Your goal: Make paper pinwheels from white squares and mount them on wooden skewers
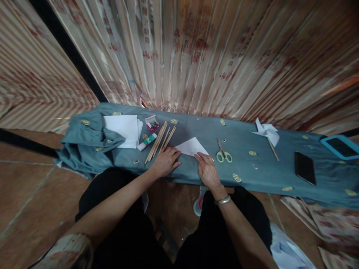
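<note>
Makeshift craft corner, printed hangings [179, 74], cloth-covered table [266, 172], scissors [221, 150], tiled floor [36, 220]

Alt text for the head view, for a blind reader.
The left hand and right hand touch a white paper triangle on blue-grey cloth. Wooden sticks, a tube and white sheets lie left of it; scissors, a pinwheel and a phone right.

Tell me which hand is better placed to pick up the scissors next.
Probably the right hand: its fingers touch the right part of the folded white paper, and the scissors lie just to its right. The left hand is farther away, at the paper's left corner.
</note>
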